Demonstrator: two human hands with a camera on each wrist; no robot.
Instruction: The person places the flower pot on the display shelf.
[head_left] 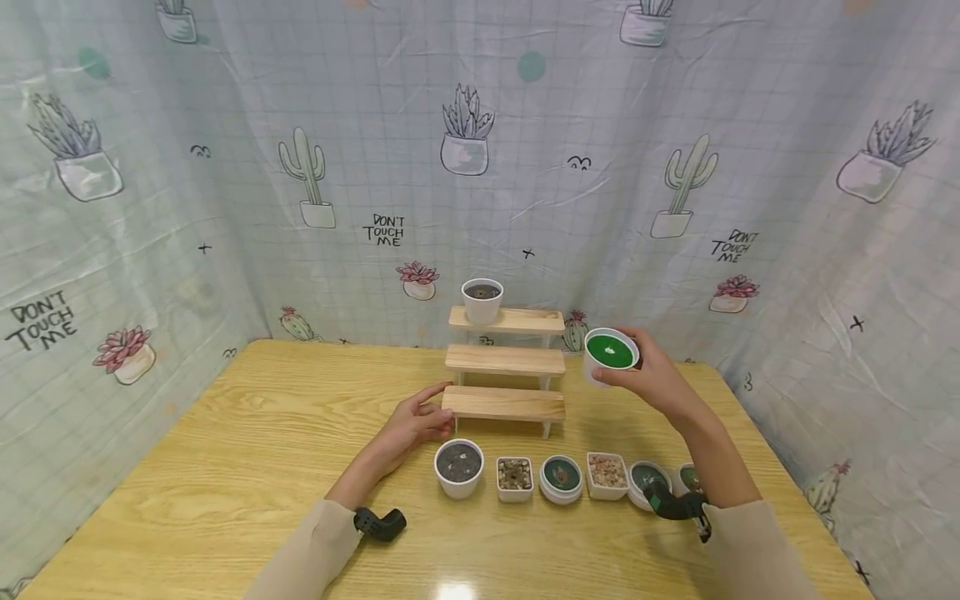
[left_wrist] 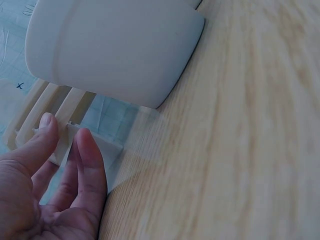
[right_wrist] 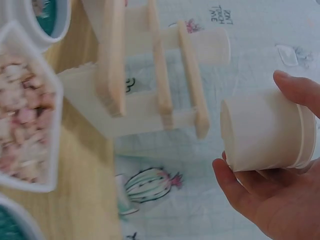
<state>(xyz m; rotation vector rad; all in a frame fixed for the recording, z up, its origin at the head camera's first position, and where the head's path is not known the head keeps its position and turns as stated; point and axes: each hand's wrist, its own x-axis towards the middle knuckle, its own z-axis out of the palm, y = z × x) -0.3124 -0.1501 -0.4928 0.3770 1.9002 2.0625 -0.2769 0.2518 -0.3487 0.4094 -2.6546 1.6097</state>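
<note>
One green-filled pot (head_left: pixel 597 372) is sitting clamped in my right hand (head_left: pixel 651 377); my left hand (head_left: pixel 408 427), digits apart, is touching the stand (head_left: pixel 504 403).

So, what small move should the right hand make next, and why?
Probably move the white round green-filled pot left toward the top step of the three-tier wooden stand: the right hand holds it nearby, and space shows there beside the white round grey-filled pot.

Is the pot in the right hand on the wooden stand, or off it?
Off: the right hand grips the pot, and a gap separates it from the stand.
</note>
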